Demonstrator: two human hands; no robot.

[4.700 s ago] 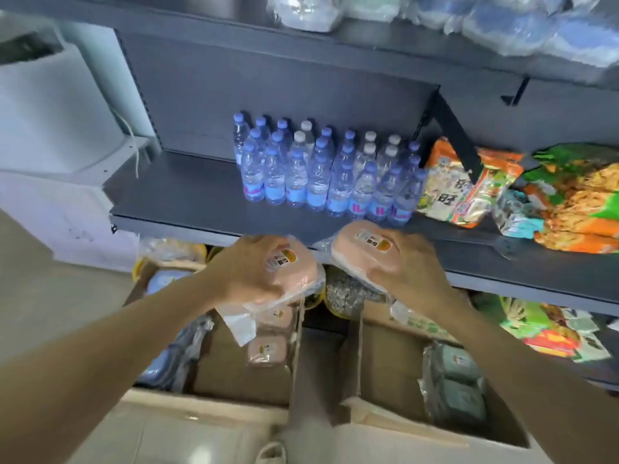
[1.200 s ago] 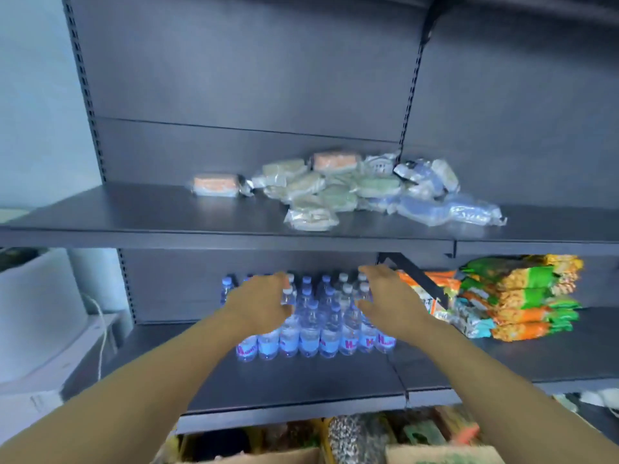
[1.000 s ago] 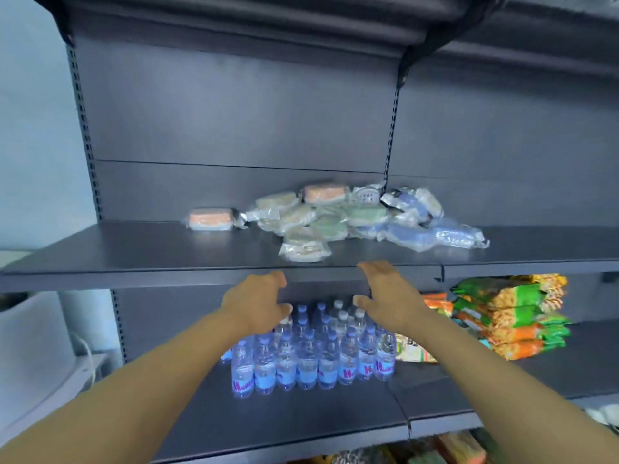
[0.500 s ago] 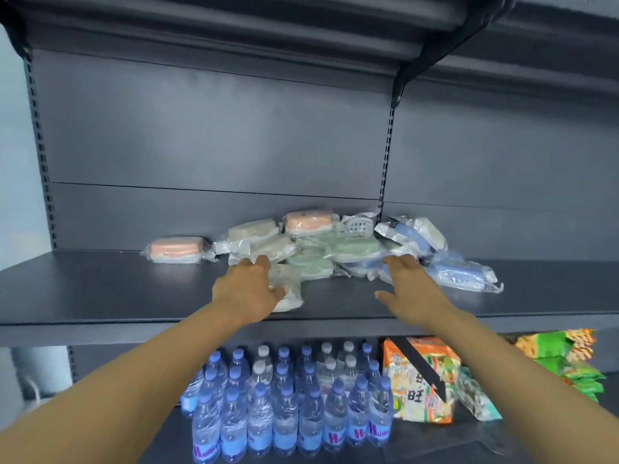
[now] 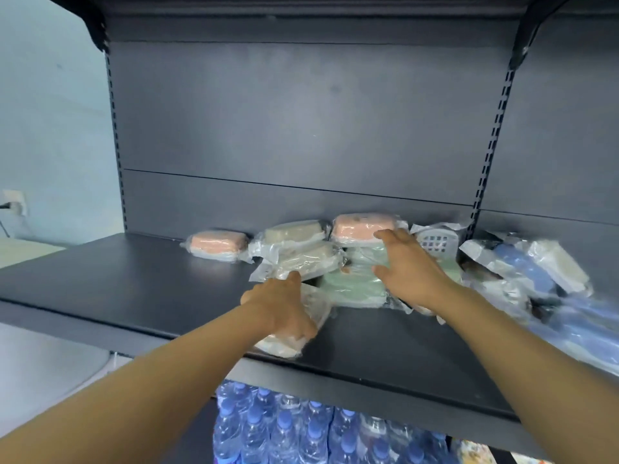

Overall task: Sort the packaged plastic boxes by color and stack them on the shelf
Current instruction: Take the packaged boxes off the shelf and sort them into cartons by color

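**Boxes on the shelf, sorting barely begun**

The dark shelf [image 5: 110, 289] carries a loose heap of wrapped plastic boxes, colours mixed, and by the look of it most of the sorting is left to do. Only one pink box [image 5: 217, 244] lies apart at the far left of the heap, which may be the start of a pink group; nothing here reads as a finished single-colour stack. A second pink box [image 5: 363, 227] sits on top of the middle of the pile, over green boxes [image 5: 351, 286], with cream boxes [image 5: 294, 234] just to its left. To the right, blue boxes [image 5: 522, 272] lie jumbled and blurred, so their number is hard to tell. A white slotted basket [image 5: 437, 241] stands at the far side of the heap in its own wrapping; what it holds, if anything, cannot be made out.

The left hand [image 5: 284, 309] rests over a cream box [image 5: 288, 339] at the near edge of the shelf, fingers curved down onto its wrapper, seemingly gripping it. The right hand [image 5: 408, 269] is spread wide, fingertips touching the top pink box and palm over the green ones, holding nothing yet. I judge that pink box will go next to the far-left one.

On the level below stand water bottles [image 5: 301, 433].
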